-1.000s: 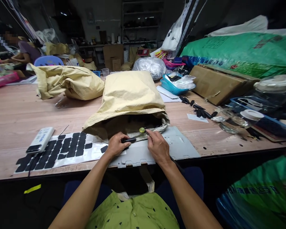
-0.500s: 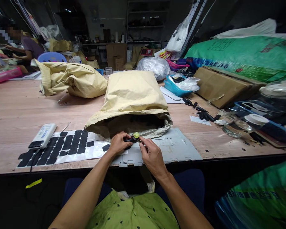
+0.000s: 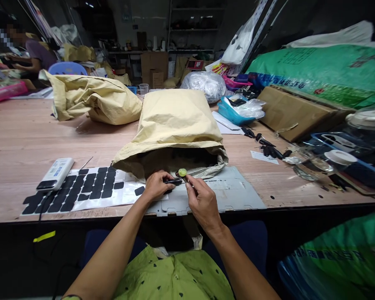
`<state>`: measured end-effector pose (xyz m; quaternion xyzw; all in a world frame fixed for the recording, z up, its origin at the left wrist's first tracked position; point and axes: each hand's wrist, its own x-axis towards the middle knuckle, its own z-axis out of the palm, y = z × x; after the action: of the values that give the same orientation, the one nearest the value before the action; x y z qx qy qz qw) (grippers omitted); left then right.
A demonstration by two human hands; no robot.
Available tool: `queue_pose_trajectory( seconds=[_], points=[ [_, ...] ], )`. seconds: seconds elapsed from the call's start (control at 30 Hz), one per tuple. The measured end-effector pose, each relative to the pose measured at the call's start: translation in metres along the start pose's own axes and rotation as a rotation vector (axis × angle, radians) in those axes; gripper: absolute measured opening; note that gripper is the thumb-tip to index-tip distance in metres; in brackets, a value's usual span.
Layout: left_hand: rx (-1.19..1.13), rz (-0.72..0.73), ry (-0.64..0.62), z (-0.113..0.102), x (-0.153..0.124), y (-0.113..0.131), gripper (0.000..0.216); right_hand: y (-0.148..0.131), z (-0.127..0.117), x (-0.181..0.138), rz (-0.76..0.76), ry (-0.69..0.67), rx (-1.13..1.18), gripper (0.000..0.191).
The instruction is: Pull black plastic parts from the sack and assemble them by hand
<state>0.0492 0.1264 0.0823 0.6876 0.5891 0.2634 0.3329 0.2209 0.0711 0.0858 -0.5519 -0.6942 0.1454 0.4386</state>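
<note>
My left hand (image 3: 156,186) is closed on a small black elongated piece (image 3: 174,182), which points right from the fingertips. My right hand (image 3: 203,203) pinches a thin, dark tool with a round yellow-green head (image 3: 183,172); its exact kind is unclear. The head is slightly above and to the right of the black piece, with a small gap between them. Both hands are just before the mouth of a tan woven sack (image 3: 178,112), over a grey flat board (image 3: 231,193). The sack's inside is dark. Left of my hands lies a sheet of black square stickers (image 3: 95,185).
A white device (image 3: 55,175) with a cable rests on the sticker sheet. Behind are another tan sack (image 3: 103,100) and a blue basket (image 3: 234,113). On the right are black pieces (image 3: 268,150), a cardboard box (image 3: 300,114) and clear jars (image 3: 368,129). A person (image 3: 34,54) sits far left.
The yellow-green head has moved up and right, away from the black piece, which now shows more fully in my left fingers. The whole view has shifted slightly.
</note>
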Motion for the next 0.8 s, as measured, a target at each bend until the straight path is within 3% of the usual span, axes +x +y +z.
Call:
queue_pose_trajectory(
  seconds=[0.2, 0.3, 0.43, 0.6, 0.8],
  points=[
    [0.002, -0.007, 0.007, 0.001, 0.000, -0.001, 0.020, 0.008, -0.002, -0.003, 0.044, -0.075, -0.031, 0.035],
    [0.017, 0.003, 0.012, 0.001, 0.000, -0.002, 0.020, 0.017, -0.006, 0.005, 0.056, -0.005, -0.062, 0.035],
    [0.060, 0.028, 0.026, 0.002, -0.002, -0.001, 0.019, 0.037, -0.014, 0.025, 0.091, 0.073, -0.260, 0.036],
    [0.118, 0.075, 0.043, 0.003, -0.004, 0.000, 0.018, 0.063, -0.010, 0.032, 0.077, 0.020, -0.555, 0.035],
    [0.120, 0.090, 0.020, 0.001, -0.005, 0.001, 0.017, 0.065, -0.002, 0.025, 0.017, 0.037, -0.658, 0.035]
  ],
)
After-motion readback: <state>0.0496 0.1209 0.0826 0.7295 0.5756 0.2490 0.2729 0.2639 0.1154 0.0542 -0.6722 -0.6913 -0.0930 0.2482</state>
